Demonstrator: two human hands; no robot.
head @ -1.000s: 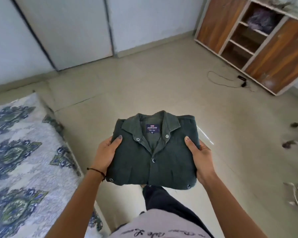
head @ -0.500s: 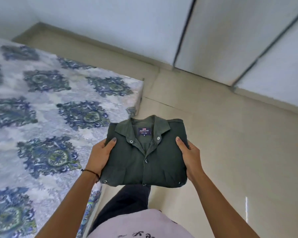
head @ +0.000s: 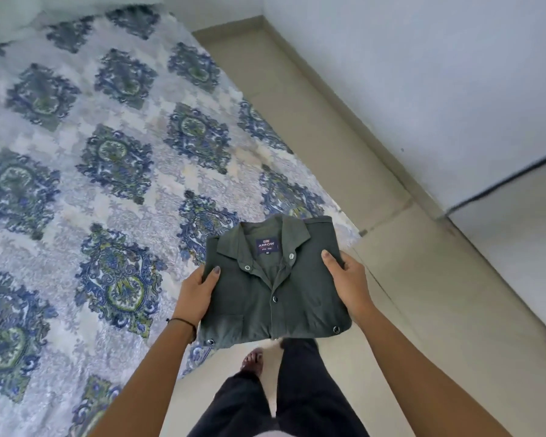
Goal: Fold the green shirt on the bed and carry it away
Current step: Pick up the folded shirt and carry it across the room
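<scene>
The folded green shirt [head: 273, 287] is held flat in the air, collar toward 12 o'clock, over the bed [head: 108, 184] corner and the floor [head: 423, 310]. The left hand [head: 196, 294] grips its 9 o'clock edge and the right hand [head: 349, 283] its 3 o'clock edge, each with the thumb pressed on top; the other fingers are hidden beneath the cloth. The collar label's small print is unreadable. One bare foot [head: 252, 361] shows at 6 o'clock, the other hidden.

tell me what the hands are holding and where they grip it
The folded green shirt, gripped at its two side edges: left hand on the left edge, right hand on the right, thumbs on top.
</scene>
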